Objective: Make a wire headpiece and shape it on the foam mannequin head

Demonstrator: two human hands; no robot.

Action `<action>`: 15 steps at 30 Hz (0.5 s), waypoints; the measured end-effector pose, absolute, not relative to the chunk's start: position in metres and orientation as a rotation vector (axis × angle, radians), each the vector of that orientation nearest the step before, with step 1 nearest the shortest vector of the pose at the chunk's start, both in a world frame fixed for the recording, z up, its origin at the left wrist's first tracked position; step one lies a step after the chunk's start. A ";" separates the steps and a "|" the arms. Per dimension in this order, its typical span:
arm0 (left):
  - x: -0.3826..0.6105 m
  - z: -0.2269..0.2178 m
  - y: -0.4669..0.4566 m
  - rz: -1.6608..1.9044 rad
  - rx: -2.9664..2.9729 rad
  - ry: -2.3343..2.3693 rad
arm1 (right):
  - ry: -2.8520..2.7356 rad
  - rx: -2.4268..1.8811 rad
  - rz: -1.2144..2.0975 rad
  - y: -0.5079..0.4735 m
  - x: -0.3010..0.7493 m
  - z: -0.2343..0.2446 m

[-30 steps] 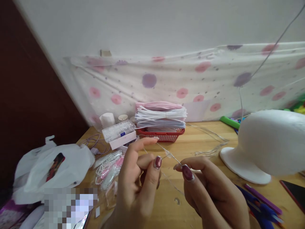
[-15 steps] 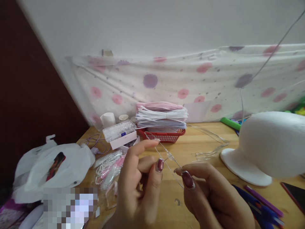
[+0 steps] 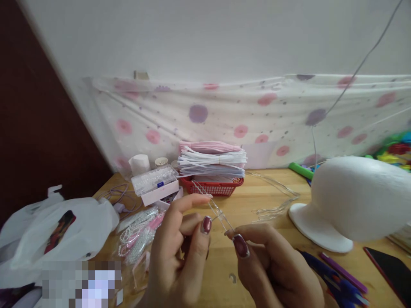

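Pinching wire (image 3: 227, 222) | right hand (image 3: 272, 261): closed on it | left hand (image 3: 180, 246): likewise, forefinger extended | blue label (image 3: 160, 185): unreadable

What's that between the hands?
Thin, shiny wire runs between the left hand and the right hand in the head view, with a small clear piece, too blurry to name.

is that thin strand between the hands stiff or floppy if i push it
Probably springy rather than floppy: the thin strand keeps a narrow bent shape out past the fingertips. Likely very light, since the right hand pinches it with just finger and thumb. It may kink, being so slender.
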State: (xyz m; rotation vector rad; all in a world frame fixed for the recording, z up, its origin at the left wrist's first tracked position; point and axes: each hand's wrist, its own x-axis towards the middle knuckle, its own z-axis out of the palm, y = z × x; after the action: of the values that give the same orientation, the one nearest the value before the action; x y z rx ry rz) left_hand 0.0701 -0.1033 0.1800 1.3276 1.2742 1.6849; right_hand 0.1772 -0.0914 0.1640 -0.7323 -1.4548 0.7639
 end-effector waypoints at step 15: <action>0.073 0.184 -0.103 1.664 1.396 1.317 | -1.383 -0.882 0.878 -0.092 0.176 0.165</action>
State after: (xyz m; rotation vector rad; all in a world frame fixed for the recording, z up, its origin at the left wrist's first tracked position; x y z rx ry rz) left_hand 0.0725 -0.1025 0.1845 1.3961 1.3167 1.6639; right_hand 0.1764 -0.0922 0.1652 -0.8816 -1.3828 0.8776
